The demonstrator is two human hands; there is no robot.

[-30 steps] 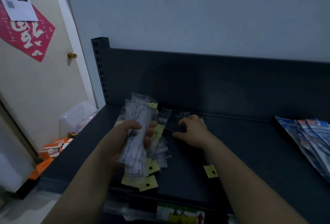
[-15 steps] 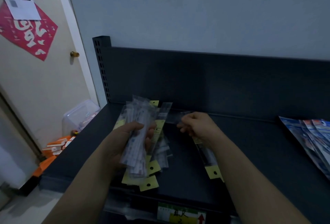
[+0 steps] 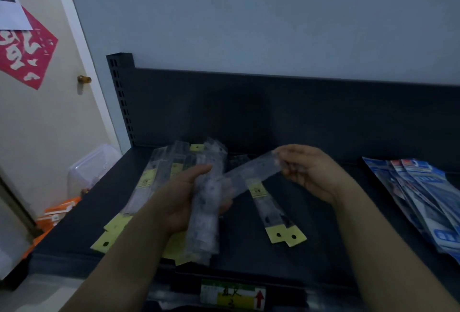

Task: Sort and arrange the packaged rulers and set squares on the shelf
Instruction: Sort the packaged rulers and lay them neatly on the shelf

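Cellophane sleeves should make these rulers light, bendy and slippery, so the bundle (image 3: 206, 212) gripped in the left hand (image 3: 181, 199) over the front-left corner of the shelf (image 3: 321, 249) and the single packet (image 3: 251, 172) pinched at its end by the right hand (image 3: 311, 172) want firm holds across their width.

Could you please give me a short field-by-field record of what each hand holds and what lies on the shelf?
left hand: grips a bundle of packaged rulers above the shelf
right hand: pinches one end of a single packaged ruler, other end toward the bundle
shelf centre: two packaged rulers lying flat, yellow headers frontward
shelf left: loose pile of packaged rulers
shelf right: fanned blue packages, contents unclear
front edge: label with red arrow
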